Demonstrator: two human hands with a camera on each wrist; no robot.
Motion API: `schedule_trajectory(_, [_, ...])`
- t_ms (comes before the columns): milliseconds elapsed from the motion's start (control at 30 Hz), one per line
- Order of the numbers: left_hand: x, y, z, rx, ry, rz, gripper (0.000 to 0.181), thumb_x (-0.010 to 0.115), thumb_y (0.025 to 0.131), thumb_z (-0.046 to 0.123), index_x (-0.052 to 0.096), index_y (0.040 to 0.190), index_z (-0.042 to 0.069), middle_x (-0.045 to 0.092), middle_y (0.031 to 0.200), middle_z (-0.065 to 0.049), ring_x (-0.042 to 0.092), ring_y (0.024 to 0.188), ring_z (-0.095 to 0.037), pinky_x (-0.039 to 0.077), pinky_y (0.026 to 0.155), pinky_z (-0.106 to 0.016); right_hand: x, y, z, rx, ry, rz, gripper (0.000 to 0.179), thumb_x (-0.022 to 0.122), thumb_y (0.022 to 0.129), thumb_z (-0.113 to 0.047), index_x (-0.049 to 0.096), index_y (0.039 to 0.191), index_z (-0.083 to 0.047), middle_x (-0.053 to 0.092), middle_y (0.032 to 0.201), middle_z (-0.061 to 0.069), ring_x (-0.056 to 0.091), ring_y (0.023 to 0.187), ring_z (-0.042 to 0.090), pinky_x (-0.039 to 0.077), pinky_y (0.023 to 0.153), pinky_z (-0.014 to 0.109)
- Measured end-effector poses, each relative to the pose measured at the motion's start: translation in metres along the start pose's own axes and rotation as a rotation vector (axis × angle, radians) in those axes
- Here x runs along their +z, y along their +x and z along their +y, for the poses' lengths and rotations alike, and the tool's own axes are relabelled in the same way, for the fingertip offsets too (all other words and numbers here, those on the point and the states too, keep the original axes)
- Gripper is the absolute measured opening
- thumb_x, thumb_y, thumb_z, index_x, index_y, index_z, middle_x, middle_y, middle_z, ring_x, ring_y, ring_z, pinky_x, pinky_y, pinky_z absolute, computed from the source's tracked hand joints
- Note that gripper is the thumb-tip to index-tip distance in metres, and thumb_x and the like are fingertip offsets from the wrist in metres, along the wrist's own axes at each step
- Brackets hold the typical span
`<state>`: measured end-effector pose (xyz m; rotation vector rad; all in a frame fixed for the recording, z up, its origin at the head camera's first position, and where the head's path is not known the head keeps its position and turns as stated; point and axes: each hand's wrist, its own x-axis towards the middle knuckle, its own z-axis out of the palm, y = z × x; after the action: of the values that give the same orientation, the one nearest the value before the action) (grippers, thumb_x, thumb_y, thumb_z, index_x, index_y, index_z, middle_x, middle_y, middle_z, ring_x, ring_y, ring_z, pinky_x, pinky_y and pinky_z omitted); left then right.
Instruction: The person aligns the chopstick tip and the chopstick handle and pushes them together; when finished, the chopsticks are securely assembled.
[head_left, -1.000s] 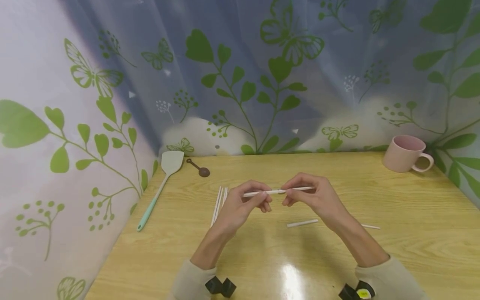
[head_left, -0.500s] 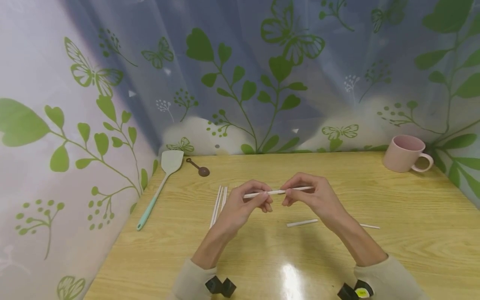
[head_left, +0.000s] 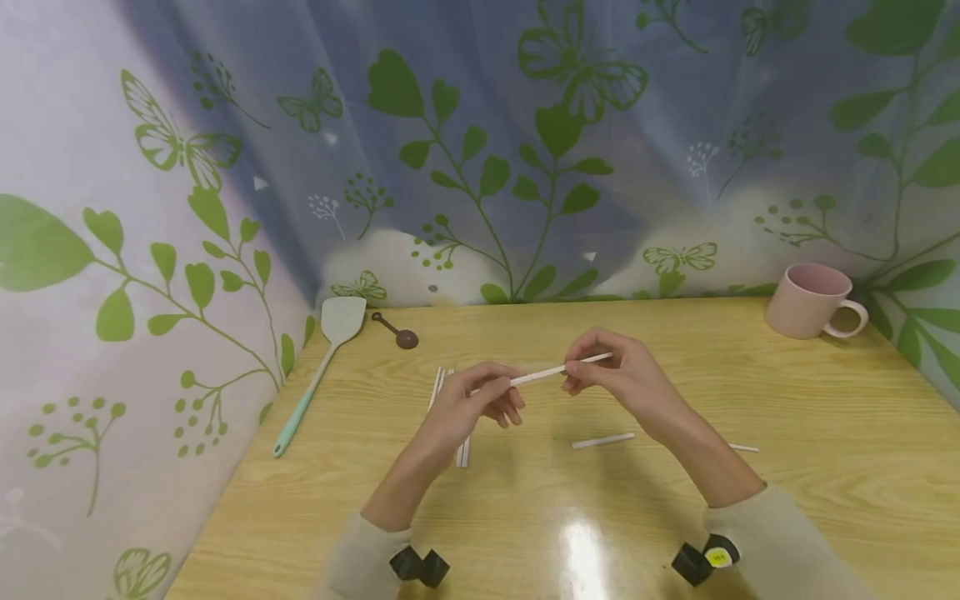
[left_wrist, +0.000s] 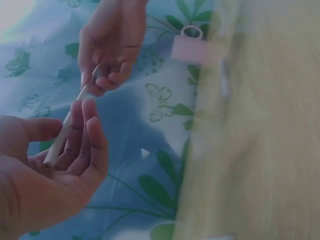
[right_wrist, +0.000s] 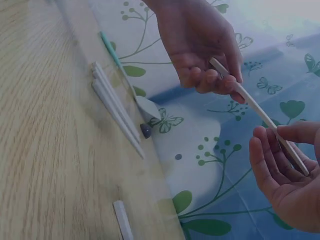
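Both hands hold one white chopstick (head_left: pixel 537 376) above the table, its right end tilted up. The left hand (head_left: pixel 468 408) pinches it between thumb and fingers at the left end, as the left wrist view also shows. Toward the other end, the right hand (head_left: pixel 628 379) grips it with thumb and fingertips. Several white chopsticks (head_left: pixel 462 454) lie on the table, partly hidden behind the left hand. A short white stick (head_left: pixel 603 441) lies below the right hand. Another thin white stick (head_left: pixel 744 448) shows beyond the right wrist, partly covered by it.
A spatula (head_left: pixel 343 319) with a mint handle lies along the table's left side, beside a small brown spoon (head_left: pixel 406 338). At the back right corner stands a pink mug (head_left: pixel 798 308). Leaf-patterned curtains (head_left: pixel 480 150) border the wooden table (head_left: pixel 525 517).
The hands have moved apart along the chopstick, the left one going left and the right one rising slightly. More of the chopstick shows between them, and it slants more steeply.
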<state>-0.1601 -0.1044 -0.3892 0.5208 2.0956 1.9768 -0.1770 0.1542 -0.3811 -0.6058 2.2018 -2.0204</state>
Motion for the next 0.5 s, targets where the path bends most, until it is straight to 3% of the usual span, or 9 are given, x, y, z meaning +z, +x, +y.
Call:
schedule_trajectory(267, [-0.005,-0.016,-0.033,-0.126,0.085,-0.041,0.03,0.053,0.109,0.014,0.065,0.125,-0.008,0.071,0.087,-0.007,0.071,0.077,-0.018,0.061,0.075,-0.036,0.007,0.025,0.029,0.084,0.008,0.016,0.023,0.066,0.102,-0.007,0.06,0.122,0.004,0.071,0.098,0.027,0.074,0.083,0.028,0.062,0.081,0.048])
schedule_trajectory(400, [-0.01,-0.028,-0.044,-0.167,0.128,-0.064,0.031,0.053,0.109,0.014,0.066,0.124,-0.009,0.071,0.092,-0.017,0.072,0.08,-0.022,0.061,0.076,-0.037,0.016,0.035,0.043,0.127,-0.011,-0.019,0.037,0.066,0.102,-0.007,0.052,0.133,0.005,0.073,0.097,0.021,0.074,0.086,0.031,0.062,0.082,0.046])
schedule_trajectory(500, [-0.013,-0.039,-0.05,-0.207,0.126,-0.079,0.03,0.053,0.109,0.013,0.065,0.122,-0.011,0.071,0.092,-0.018,0.072,0.08,-0.024,0.062,0.076,-0.036,0.024,0.043,0.051,0.142,-0.023,-0.053,0.044,0.066,0.102,-0.008,0.046,0.138,0.007,0.074,0.097,0.017,0.074,0.088,0.033,0.062,0.082,0.042])
